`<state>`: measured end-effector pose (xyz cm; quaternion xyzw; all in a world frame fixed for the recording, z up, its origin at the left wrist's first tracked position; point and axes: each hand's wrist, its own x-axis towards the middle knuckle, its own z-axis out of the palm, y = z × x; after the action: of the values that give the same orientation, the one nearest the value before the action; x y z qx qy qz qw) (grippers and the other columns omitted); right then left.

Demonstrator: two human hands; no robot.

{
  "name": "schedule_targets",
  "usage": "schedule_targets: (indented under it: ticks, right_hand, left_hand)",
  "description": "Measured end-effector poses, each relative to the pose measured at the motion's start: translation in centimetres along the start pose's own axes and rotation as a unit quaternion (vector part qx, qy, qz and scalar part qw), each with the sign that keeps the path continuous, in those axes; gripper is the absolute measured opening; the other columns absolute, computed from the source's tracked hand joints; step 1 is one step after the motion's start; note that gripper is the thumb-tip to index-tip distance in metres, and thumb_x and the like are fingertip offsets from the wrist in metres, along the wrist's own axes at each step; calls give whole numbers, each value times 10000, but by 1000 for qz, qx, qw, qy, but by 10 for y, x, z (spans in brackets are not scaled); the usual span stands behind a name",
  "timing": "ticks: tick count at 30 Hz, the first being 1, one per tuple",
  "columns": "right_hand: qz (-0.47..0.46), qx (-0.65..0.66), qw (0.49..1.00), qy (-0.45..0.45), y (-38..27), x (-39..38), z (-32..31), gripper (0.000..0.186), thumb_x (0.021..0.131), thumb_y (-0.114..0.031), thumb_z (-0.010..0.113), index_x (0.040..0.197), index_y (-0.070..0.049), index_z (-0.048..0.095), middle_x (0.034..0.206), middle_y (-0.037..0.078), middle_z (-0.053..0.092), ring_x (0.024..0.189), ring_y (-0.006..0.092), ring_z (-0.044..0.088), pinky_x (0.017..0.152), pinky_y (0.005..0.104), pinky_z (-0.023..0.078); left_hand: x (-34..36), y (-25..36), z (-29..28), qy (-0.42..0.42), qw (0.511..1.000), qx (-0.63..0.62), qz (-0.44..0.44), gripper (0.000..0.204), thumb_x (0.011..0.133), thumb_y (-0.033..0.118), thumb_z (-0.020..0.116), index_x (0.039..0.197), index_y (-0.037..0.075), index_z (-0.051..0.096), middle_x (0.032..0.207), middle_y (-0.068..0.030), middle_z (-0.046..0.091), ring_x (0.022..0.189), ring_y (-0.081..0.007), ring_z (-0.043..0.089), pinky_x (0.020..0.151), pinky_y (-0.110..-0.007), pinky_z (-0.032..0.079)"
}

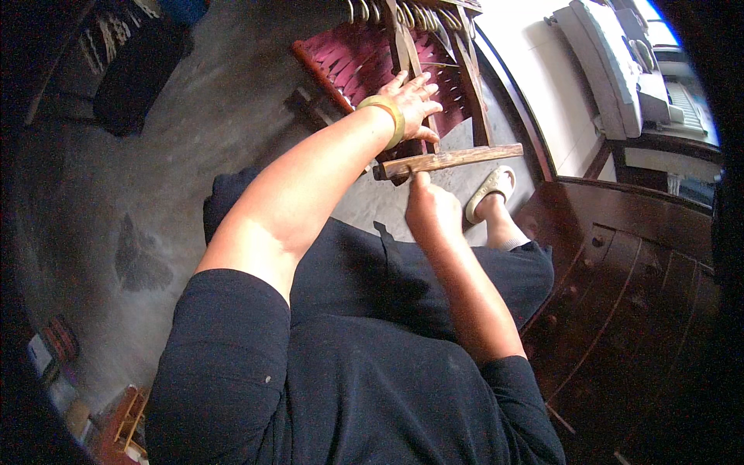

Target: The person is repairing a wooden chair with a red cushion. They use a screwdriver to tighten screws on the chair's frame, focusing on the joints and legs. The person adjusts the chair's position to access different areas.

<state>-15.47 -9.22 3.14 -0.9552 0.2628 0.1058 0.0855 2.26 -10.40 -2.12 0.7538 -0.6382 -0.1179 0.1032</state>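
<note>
Fading into black at the far left, the view cuts off some small items, and a little wooden rack point(133, 418) in the lower corner shows only in part. Above, a dark bundle point(143, 74) is too dim to make out. Bare grey floor point(182, 201) spreads from there toward the centre, leaving open room on the left hand's outer side.

At upper centre, ahead of the person, is a wooden frame point(453, 159) beside a magenta woven panel point(345, 66); the top edge crops the frame and its row of pale rings point(418, 17). The left hand point(411, 106), wearing a bangle point(394, 116), lies over a slat with fingers spread wide, covering part of it. Just below, the right hand point(431, 208) meets the crossbar's near edge, fingers curled in; whether they grip anything I cannot tell.

Further right, a sandalled foot point(492, 198) stands near the crossbar's end, and dark wooden panelling point(612, 302) bounds that side.
</note>
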Motion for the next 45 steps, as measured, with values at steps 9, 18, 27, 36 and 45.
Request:
schedule_targets:
  ticks: [9, 18, 27, 36, 45]
  right_hand:
    - [-15, -15, 995, -98, -26, -13, -2, 108, 794, -74, 465, 891, -27, 463, 697, 192, 613, 664, 369, 625, 626, 461, 494]
    - [-16, -41, 997, -60, -12, -2, 1, 114, 784, -50, 461, 891, -20, 489, 670, 181, 613, 633, 347, 626, 594, 432, 503]
    - [-24, -36, 997, -61, -9, -1, -7, 127, 793, -81, 466, 906, -23, 474, 718, 165, 618, 634, 317, 632, 567, 411, 507]
    - [-101, -38, 992, -65, -23, -9, 13, 113, 777, -61, 478, 882, -20, 470, 685, 171, 613, 615, 325, 628, 565, 411, 503]
    - [-18, -55, 997, -49, -14, -5, 6, 117, 774, -55, 479, 887, -26, 472, 685, 166, 617, 624, 325, 630, 581, 414, 508]
  left_hand:
    - [-3, 3, 5, -13, 1000, -2, 3, 697, 746, 655, 477, 1287, 218, 441, 1426, -71, 281, 1362, -248, 110, 1089, -486, 94]
    - [2, 2, -2, -8, 1000, 1, 5, 704, 746, 654, 477, 1278, 193, 452, 1425, -76, 279, 1358, -265, 123, 1087, -493, 102]
    - [-1, -7, 3, 9, 1000, 7, 1, 684, 748, 638, 496, 1280, 211, 448, 1425, -82, 281, 1358, -258, 127, 1083, -494, 108]
    - [-2, 1, -1, -10, 1000, -10, -1, 714, 742, 663, 477, 1291, 208, 438, 1437, -66, 260, 1362, -250, 109, 1092, -477, 98]
    - [3, 2, 3, -10, 1000, 15, 0, 715, 742, 666, 471, 1286, 203, 444, 1432, -68, 270, 1359, -253, 122, 1089, -487, 100]
